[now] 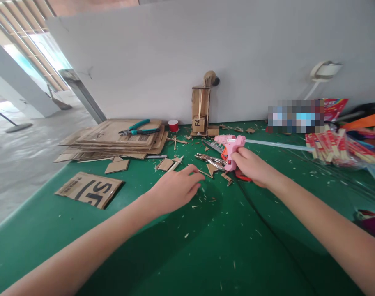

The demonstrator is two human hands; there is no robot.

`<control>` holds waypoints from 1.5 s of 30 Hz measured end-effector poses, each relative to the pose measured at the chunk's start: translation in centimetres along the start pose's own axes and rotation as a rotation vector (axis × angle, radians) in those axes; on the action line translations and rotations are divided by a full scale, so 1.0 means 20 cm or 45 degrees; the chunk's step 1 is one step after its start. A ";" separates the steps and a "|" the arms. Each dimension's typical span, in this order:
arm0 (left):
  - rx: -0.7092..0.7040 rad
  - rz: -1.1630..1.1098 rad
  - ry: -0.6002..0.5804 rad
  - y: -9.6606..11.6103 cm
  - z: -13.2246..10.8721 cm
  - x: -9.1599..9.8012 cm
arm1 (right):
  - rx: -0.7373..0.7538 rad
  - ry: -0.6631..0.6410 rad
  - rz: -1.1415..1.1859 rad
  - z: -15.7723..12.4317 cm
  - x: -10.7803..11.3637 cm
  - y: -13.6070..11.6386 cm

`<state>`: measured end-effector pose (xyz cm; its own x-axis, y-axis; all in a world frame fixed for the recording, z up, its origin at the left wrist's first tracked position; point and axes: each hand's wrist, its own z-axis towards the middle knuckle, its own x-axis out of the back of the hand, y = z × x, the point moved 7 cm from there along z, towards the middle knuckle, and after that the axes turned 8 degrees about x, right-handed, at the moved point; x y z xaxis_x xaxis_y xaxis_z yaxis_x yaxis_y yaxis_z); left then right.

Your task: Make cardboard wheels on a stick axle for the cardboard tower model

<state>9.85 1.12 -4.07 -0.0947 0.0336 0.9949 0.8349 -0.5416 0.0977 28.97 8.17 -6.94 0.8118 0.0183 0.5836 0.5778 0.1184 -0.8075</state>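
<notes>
My right hand (pixel 250 164) is wrapped around the handle of a pink hot glue gun (pixel 235 144). A long translucent glue stick (pixel 276 144) runs out of its back, and a dark cord (pixel 267 228) trails down the table. To the left, my left hand (pixel 181 187) hovers over the table with fingers loosely bent and apart, nothing visible in them. Metal pliers (pixel 212 161) and thin wood bits lie between the hands. Beyond them, an upright cardboard structure (pixel 201 109) with sticks on its front stands against the wall.
Stacked cardboard sheets (pixel 113 137) carry teal-handled cutters (pixel 139 128). A lettered cardboard piece (pixel 88 189) lies at the left. A red-and-white cup or spool (pixel 173 126) stands at the back. Wrapped sticks (pixel 332 146) are piled at the right. Scraps litter the green table (pixel 181 255).
</notes>
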 end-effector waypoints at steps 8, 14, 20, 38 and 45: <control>0.100 0.105 0.090 0.12 0.26 -0.09 | 0.165 0.087 -0.170 -0.03 0.05 -0.14; 0.230 0.028 0.102 0.07 0.31 -0.10 | 0.246 0.038 -0.210 0.01 0.07 -0.09; 0.247 -0.017 0.073 0.02 0.29 -0.09 | 0.363 -0.067 -0.202 0.04 0.10 0.00; 0.242 0.199 0.134 0.11 0.54 0.03 | 0.303 0.536 0.333 0.07 0.28 0.09; 0.152 0.195 -0.080 0.21 0.89 -0.02 | 0.346 0.833 0.284 0.05 0.37 0.04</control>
<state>23.08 13.83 -3.61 0.0691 0.0128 0.9975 0.8957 -0.4412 -0.0564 35.47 9.43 -3.21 0.8407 -0.5142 0.1695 0.4211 0.4243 -0.8017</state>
